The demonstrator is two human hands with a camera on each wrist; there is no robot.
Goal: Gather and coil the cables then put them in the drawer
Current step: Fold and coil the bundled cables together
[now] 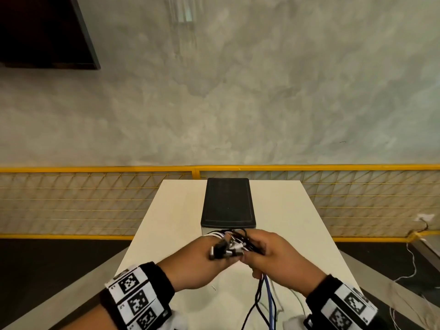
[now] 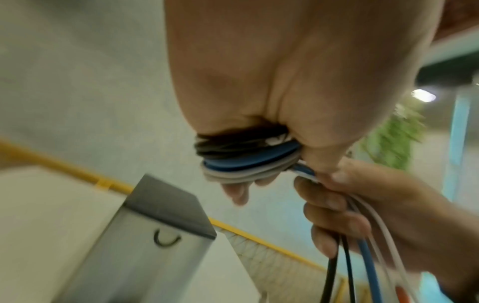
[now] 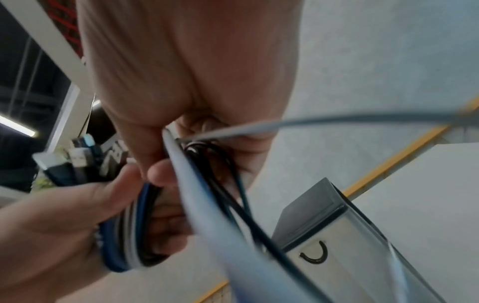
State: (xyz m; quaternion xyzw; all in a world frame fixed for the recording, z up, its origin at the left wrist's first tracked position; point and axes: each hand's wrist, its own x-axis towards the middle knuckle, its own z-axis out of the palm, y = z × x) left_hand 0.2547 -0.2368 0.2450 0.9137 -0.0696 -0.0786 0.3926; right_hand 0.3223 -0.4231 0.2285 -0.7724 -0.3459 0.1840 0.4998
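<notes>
Cables (image 1: 234, 244) in both hands

You can't see the fingertips of your left hand (image 1: 192, 260): the bundle of black, blue and white cables (image 1: 234, 244) covers them. The trailing strands leave the head view's bottom edge. The grey drawer box with a black top (image 3: 334, 231) is blurred in both wrist views.

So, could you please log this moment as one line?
left hand: holds coiled cables | right hand: feeds loose ends | drawer: shut

Grey wall (image 1: 238, 91), yellow mesh fence (image 1: 71, 201)
</notes>
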